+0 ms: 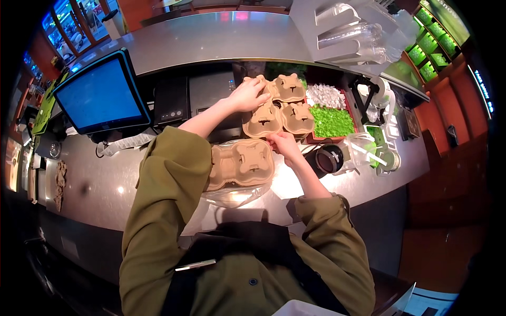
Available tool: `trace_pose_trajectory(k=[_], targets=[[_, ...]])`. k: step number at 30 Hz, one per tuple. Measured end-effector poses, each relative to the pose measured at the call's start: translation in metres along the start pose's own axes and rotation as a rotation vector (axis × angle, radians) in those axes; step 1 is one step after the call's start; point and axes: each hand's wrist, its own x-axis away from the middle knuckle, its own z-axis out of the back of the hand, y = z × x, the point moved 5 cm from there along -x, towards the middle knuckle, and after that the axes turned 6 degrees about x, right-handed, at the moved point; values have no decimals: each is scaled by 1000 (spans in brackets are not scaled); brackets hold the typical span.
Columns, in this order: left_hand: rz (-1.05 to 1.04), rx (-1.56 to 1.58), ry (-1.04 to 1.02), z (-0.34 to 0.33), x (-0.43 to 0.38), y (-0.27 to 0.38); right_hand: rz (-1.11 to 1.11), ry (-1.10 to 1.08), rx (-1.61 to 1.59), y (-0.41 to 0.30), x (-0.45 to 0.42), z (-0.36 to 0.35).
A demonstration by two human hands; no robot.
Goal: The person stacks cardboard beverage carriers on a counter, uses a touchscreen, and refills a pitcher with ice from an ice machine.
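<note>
A large moulded-pulp cup carrier [297, 116] sits at the back of the steel counter, over dark equipment and beside a box. My left hand [250, 94] lies over its left rear part, fingers curled onto the pulp and hiding that cup well. My right hand [284, 145] is at the carrier's near edge, thumb and fingertips pinched together there. Whether they grip the rim is hard to tell. Closer to me is a smaller pulp cup carrier [253, 160], lying on clear plastic film [237, 196]. My left sleeve covers its left end.
A touchscreen monitor [103, 94] stands left, with paper strip [128, 143] below. Right of the carriers are a red box holding green packets [331, 121] and clear-white packets [325, 96], a black scanner-like device [329, 158], a label roll [382, 90] and a clear plastic container [357, 148].
</note>
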Motion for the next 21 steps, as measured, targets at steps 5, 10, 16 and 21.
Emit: trace_pose_trajectory(k=[5, 10, 16, 21], targets=[[31, 26, 117, 79, 53, 43, 120, 17, 218, -11, 51, 21], [337, 192, 101, 119, 193, 22, 108, -133, 320, -15, 67, 1], [1143, 933, -54, 102, 249, 30, 69, -140, 510, -21, 48, 7], [1318, 996, -91, 96, 261, 29, -45, -206, 424, -20, 42, 10]])
